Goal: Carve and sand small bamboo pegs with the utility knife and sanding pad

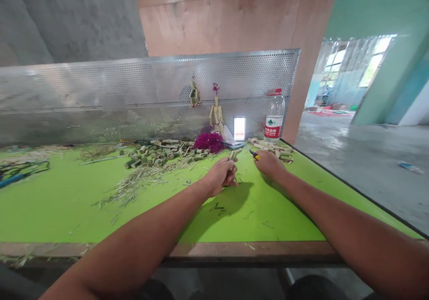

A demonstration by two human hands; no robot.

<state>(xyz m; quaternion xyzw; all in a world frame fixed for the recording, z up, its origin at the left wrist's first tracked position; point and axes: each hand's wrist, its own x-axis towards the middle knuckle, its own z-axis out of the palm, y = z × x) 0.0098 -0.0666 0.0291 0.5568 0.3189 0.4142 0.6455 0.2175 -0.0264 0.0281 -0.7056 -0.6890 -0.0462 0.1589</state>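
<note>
My left hand [221,176] is closed round a short bamboo piece [233,154] that sticks up out of the fist, just above the green table top [67,201]. My right hand [270,163] is closed on a small tool with a yellow and black handle [254,155], its tip pointing left toward the bamboo piece. The two hands are a short gap apart. Just beyond my right hand lies a small heap of pale bamboo pieces [273,148].
A pile of cut green bamboo segments [157,152] and loose shavings [134,186] lies to the left. Purple tassel material [209,141], a lit phone [239,128] and a water bottle [275,114] stand by the perforated metal back panel [100,94], where bamboo figures [217,110] hang. Cables [20,170] lie far left.
</note>
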